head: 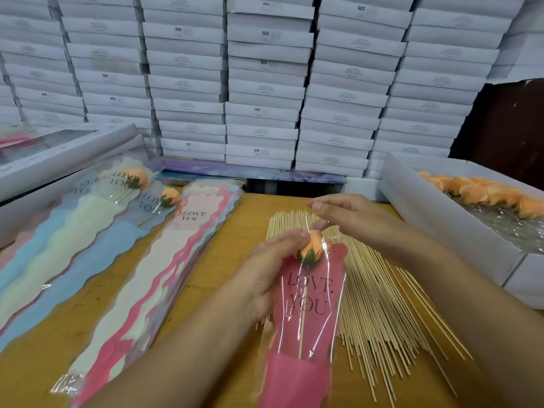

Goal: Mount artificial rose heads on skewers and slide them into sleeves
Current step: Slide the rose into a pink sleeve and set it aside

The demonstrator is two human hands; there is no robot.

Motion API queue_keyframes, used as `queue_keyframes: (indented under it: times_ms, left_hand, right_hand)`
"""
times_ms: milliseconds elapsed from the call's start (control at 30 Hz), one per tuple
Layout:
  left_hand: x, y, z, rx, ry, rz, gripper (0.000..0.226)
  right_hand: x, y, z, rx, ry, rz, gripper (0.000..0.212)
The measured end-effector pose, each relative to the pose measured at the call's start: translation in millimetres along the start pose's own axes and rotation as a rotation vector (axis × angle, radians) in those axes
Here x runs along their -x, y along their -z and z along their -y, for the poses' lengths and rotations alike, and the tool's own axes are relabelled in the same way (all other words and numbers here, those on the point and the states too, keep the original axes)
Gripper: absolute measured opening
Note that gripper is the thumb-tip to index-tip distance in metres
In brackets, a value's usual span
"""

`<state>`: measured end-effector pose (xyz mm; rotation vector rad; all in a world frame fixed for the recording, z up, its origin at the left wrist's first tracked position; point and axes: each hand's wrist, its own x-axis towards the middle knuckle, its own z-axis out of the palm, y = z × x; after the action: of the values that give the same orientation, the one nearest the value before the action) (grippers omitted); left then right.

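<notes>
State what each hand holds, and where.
Left hand grips the pink sleeve at the rose head. Right hand pinches the sleeve's clear top edge.

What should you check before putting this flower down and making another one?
1. Rose inside the pink sleeve: ok.
2. Skewer runs down inside the sleeve: ok.
3. Left hand holds the sleeve: ok.
4. Right hand pinches the sleeve top: ok.
5. Rose stuck firmly on the skewer: cannot tell.
6. More skewers, roses in the box and empty sleeves: ok.
</notes>
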<state>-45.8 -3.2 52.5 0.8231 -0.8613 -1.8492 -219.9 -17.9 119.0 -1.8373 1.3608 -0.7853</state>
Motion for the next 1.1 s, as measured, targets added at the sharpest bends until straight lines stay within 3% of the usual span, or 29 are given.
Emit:
queue_keyframes:
  times_ms: [100, 300, 367, 467, 600, 767, 933, 1000, 1100]
  left_hand:
    - [-1.2, 1.2, 0.1, -0.015, 0.001, 0.003, 0.047]
    - [-4.5, 3.2, 2.5, 0.005, -0.024, -0.03, 0.049]
    - [-4.0, 2.6, 2.0, 0.011, -0.018, -0.019, 0.049]
    - [-3.7, 1.3, 0.0, 0.035, -0.005, 0.009, 0.045]
    - [-5.4, 3.3, 1.1, 0.033, -0.012, -0.025, 0.041]
    - [-8.9, 4.3, 3.1, 0.0, -0.02, -0.034, 0.035]
    - [-9.0, 3.3, -0.2, 0.066, -0.04, 0.003, 0.023]
    - [-9.2, 2.7, -1.9, 0.073, -0.054, 0.004, 0.024]
    - [-9.0, 1.7, -2.2, 0.069, -0.075, -0.016, 0.033]
  right_hand:
    - [-2.0, 1.7, -2.0, 0.011, 0.01, 0.0, 0.025]
    - [-0.5, 3.3, -3.6, -0.016, -0.051, 0.104, 0.056]
    - [0.3, 3.6, -2.7, -0.006, -0.042, 0.144, 0.049]
    - [-0.3, 6.0, -3.3, -0.052, 0.014, 0.013, 0.031]
    - [3.0, 11.1, -6.7, -0.085, 0.023, -0.004, 0.03]
    - [9.3, 15.6, -8.5, -0.003, -0.008, 0.092, 0.052]
    - [13.7, 7.2, -15.4, -0.214, -0.061, -0.116, 0.075]
    - [19.9, -2.9, -19.9, -0.345, -0.178, -0.041, 0.081]
    - [30.9, -21.0, -29.4, -0.495, -0.289, 0.138, 0.067]
